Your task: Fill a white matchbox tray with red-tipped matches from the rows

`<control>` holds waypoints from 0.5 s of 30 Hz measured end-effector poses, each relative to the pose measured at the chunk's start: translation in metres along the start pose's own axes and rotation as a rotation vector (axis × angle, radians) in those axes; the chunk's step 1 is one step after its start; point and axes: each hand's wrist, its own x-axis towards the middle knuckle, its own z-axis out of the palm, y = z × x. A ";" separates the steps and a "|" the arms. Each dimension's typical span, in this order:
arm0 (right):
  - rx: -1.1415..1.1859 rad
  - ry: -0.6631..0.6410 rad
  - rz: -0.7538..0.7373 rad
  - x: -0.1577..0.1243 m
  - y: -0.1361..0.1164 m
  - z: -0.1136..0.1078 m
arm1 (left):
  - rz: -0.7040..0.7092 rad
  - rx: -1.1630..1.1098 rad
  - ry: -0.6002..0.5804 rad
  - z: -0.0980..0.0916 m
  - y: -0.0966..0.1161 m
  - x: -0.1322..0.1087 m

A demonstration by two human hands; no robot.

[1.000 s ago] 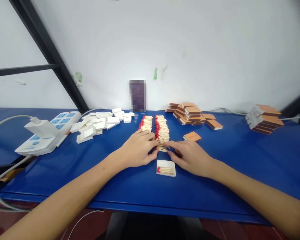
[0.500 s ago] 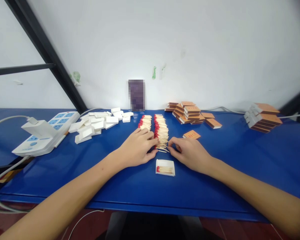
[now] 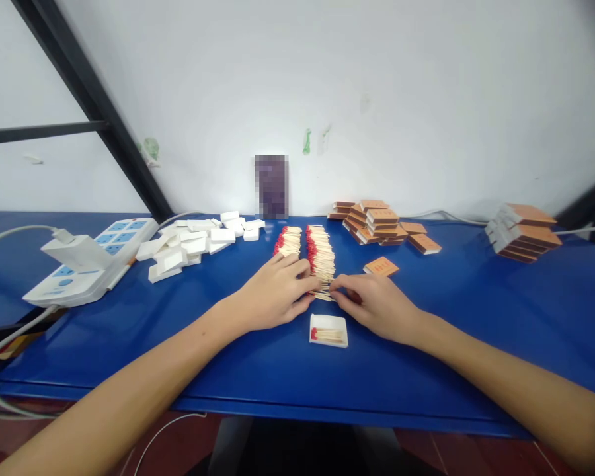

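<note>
Two rows of red-headed matches lie on the blue table, and the right-hand row point(image 3: 320, 250) reaches toward me. At its near end my left hand point(image 3: 280, 291) is closed, thumb and forefinger at the red heads of a few matches. On the other side my right hand point(image 3: 371, 301) pinches the bare wooden ends with thumb and forefinger. My left fingers partly cover the left-hand row point(image 3: 288, 240). Just in front of the hands, a white matchbox tray point(image 3: 341, 322) holds several matches, heads to the left. Behind my right hand lies an orange matchbox sleeve point(image 3: 381, 266).
White matchbox trays point(image 3: 196, 246) are heaped at the back left, beside a power strip point(image 3: 89, 264) with a plugged-in charger. Orange matchboxes point(image 3: 377, 225) form a pile at the back right, and a neat stack point(image 3: 523, 235) stands farther right. A blurred dark panel point(image 3: 272, 187) leans on the wall.
My right fingertips have shifted slightly left, in against the match ends. My left forefinger reaches a little farther over the near matches. The loose near matches lie straighter.
</note>
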 end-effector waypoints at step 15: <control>0.009 -0.079 -0.027 0.000 -0.007 -0.007 | 0.015 -0.022 -0.027 -0.001 0.001 0.000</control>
